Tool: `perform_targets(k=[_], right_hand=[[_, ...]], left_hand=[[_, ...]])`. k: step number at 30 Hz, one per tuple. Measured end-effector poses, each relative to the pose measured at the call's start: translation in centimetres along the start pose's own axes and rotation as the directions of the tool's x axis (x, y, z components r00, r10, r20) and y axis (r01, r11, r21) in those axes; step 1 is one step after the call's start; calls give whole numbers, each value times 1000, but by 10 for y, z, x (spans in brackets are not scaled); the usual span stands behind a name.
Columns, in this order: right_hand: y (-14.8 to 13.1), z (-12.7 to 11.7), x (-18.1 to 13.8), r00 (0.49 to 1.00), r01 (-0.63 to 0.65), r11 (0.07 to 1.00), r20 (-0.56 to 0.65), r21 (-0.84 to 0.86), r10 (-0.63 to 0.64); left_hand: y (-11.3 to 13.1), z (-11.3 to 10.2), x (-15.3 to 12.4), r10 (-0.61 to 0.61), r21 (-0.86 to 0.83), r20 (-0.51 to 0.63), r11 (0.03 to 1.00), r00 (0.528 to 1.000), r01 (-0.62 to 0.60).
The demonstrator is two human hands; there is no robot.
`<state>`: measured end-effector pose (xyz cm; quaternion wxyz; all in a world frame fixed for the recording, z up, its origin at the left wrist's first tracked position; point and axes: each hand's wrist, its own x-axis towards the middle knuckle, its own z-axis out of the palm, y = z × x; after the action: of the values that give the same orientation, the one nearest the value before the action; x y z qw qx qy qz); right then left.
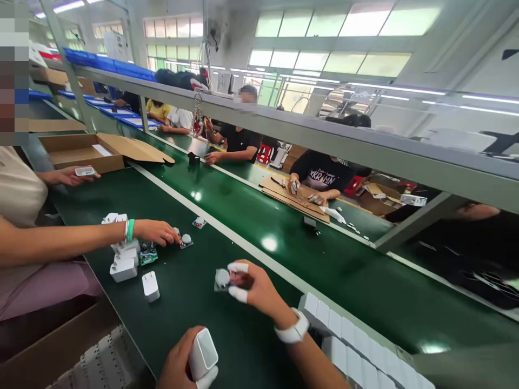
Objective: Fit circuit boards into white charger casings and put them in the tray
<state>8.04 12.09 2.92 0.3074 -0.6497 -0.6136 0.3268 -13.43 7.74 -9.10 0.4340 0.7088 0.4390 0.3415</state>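
Observation:
My left hand (pixel 182 361) is wrapped round a white plastic charger housing (pixel 203 354), whose open end faces up and shows a hollow inside. My right hand (pixel 253 286), with white finger cots on thumb and forefinger, pinches a small circuit board (pixel 222 279) carrying a pale round part. The board is held above the green work surface, apart from the housing. A white charger with prongs (pixel 151 286) stands on the surface to the left. Farther off, a co-worker's hand (pixel 156 232) with a green wristband touches another small board (pixel 186 241).
Rows of white housings (pixel 348 346) line the right side. Several white chargers (pixel 124 265) and green boards (pixel 148 254) lie near the co-worker. A cardboard box (pixel 81 154) sits at the back left. Beyond the white strip runs a green belt (pixel 259 227), under an overhead shelf beam (pixel 284 121).

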Motion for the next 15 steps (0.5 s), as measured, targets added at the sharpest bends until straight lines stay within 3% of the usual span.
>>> perform_targets(k=[3, 6, 10, 15], right_hand=[[-7, -8, -78, 968, 179, 970, 147, 163, -203], [-8, -3, -125, 957, 253, 958, 109, 135, -268], [2, 2, -150, 962, 269, 958, 11, 104, -271], [6, 0, -168, 966, 252, 968, 57, 20, -253]], left_hand=[[12, -3, 1, 150, -31, 107, 989, 983, -148], [26, -3, 0, 375, 10, 136, 925, 917, -379], [45, 2, -8, 532, 84, 125, 836, 838, -543], [63, 7, -19, 532, 105, 220, 821, 818, -562]])
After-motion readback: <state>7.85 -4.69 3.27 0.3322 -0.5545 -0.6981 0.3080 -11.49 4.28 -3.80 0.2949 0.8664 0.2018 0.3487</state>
